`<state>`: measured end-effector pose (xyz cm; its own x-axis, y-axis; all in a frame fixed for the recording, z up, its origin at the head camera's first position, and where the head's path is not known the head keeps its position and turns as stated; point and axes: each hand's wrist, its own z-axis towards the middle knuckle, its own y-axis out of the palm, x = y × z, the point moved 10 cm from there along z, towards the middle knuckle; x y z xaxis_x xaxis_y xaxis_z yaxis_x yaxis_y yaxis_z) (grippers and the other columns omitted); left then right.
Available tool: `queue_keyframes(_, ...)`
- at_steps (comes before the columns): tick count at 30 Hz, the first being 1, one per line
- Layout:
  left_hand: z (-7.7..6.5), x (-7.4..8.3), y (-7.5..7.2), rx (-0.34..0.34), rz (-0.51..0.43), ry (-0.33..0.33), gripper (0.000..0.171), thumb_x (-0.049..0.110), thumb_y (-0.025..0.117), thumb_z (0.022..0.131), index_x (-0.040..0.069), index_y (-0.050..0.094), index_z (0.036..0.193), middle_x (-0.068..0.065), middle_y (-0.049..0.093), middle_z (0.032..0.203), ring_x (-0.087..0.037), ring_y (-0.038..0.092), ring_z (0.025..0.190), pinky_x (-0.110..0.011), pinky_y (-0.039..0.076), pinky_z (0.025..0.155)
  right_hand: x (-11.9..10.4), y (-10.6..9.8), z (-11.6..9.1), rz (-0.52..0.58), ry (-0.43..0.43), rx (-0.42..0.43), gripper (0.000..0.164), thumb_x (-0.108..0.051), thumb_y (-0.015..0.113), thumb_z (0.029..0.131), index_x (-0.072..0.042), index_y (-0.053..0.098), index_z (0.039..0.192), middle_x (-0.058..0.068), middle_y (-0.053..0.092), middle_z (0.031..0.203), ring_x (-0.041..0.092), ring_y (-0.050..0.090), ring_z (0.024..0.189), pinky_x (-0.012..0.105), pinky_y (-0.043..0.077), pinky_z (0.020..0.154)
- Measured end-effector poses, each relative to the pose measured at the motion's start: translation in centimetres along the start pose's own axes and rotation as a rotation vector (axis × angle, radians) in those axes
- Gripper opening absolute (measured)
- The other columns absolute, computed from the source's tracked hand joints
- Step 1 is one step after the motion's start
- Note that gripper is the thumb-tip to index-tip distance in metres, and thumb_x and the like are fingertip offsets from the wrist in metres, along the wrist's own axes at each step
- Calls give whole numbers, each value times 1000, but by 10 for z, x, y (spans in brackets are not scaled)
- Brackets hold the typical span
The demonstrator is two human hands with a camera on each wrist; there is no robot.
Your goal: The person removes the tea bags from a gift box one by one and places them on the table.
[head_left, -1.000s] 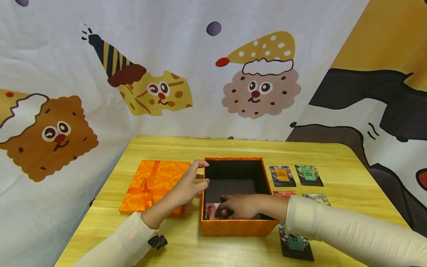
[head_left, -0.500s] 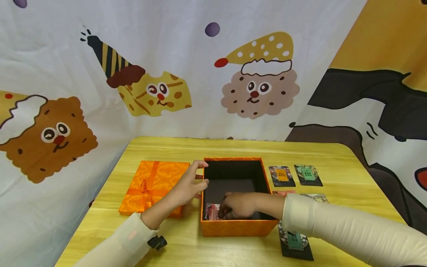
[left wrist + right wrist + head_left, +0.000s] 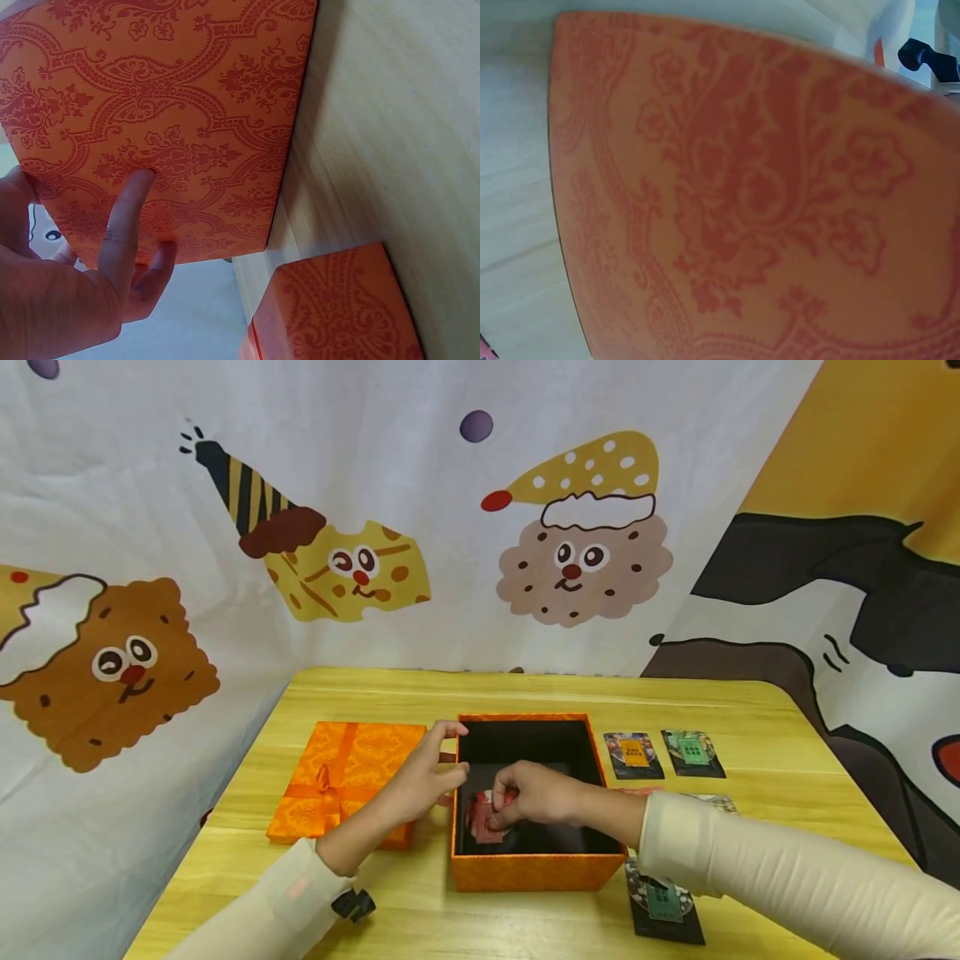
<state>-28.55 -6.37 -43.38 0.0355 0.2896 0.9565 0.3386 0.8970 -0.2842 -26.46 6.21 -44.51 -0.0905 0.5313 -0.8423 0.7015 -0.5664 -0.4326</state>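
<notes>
An orange patterned gift box (image 3: 538, 872) with a black inside stands lidless mid-table. My left hand (image 3: 420, 777) holds its left side, some fingertips over the rim and others against the outer wall (image 3: 150, 97). Inside the box, my right hand (image 3: 536, 793) pinches a small flat red and pink packet (image 3: 487, 827) between thumb and fingers, near the front left corner. The right wrist view shows mostly the box's outer side (image 3: 757, 187); the right hand itself is hidden there.
The box's lid (image 3: 322, 781), with ribbon and bow, lies on the table to the left. Right of the box are several packets, including one with an orange label (image 3: 633, 755), a green one (image 3: 693, 752) and a dark one (image 3: 664, 902). The right sleeve partly covers others.
My right hand has closed on the red packet and raised it off the front left of the box floor, shifting slightly up and back. The left hand stays on the box.
</notes>
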Motion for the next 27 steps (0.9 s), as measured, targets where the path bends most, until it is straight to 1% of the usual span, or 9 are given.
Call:
queue_keyframes(2,0,0,0,1,-1,1,51,7,64,99,11,41,145,-14,31,160,-41,58,124,-45,62,64,-1,-6,0,49,-9,39,21,-1,79,87,-3,59,83,0,53,72,12,44,60,25,39,56)
queue_keyframes(4,0,-1,0,0,-1,1,51,6,63,99,11,41,145,-14,31,160,-41,58,124,-45,62,65,-1,-8,0,98,-17,55,22,3,78,87,-1,56,87,1,52,74,12,43,60,25,39,56)
queue_keyframes(6,0,-1,0,-3,-3,1,51,6,63,99,11,41,145,-14,31,160,-42,57,125,-45,62,65,-1,-8,1,145,-20,55,25,7,76,86,2,55,98,4,55,80,13,46,60,26,42,57)
queue_keyframes(9,1,-2,0,-6,-5,-2,51,6,63,99,12,41,144,-14,31,160,-43,56,126,-45,62,65,2,-8,1,216,0,44,40,12,73,85,2,52,117,12,61,92,14,51,62,26,47,60)
queue_keyframes(11,1,-2,0,-10,-9,-3,51,7,63,99,12,41,145,-14,31,160,-44,55,127,-45,62,65,3,-7,1,260,10,33,46,13,72,85,2,50,124,16,64,101,16,59,68,28,54,64)
queue_keyframes(13,1,-2,0,-11,-10,-4,51,7,63,99,13,41,144,-14,31,160,-44,55,127,-45,62,64,5,-6,1,295,25,22,45,11,72,87,3,52,126,18,66,103,18,64,74,30,57,68)
queue_keyframes(16,0,-1,0,-10,-14,-5,51,7,63,98,12,41,144,-14,31,159,-44,55,126,-46,62,64,5,-6,0,332,23,10,37,10,70,89,6,58,124,18,69,103,20,67,84,32,60,72)
queue_keyframes(21,0,1,0,-5,-23,-3,52,6,64,98,10,40,144,-15,32,159,-43,56,125,-46,62,63,6,-6,-1,340,29,9,32,10,64,93,4,62,124,14,66,101,20,62,82,28,55,68)
queue_keyframes(27,0,1,0,0,-23,1,51,6,64,98,11,41,143,-15,33,158,-43,57,125,-44,62,62,4,-8,-4,339,26,5,30,7,63,95,3,60,125,14,66,98,20,62,80,27,54,66)
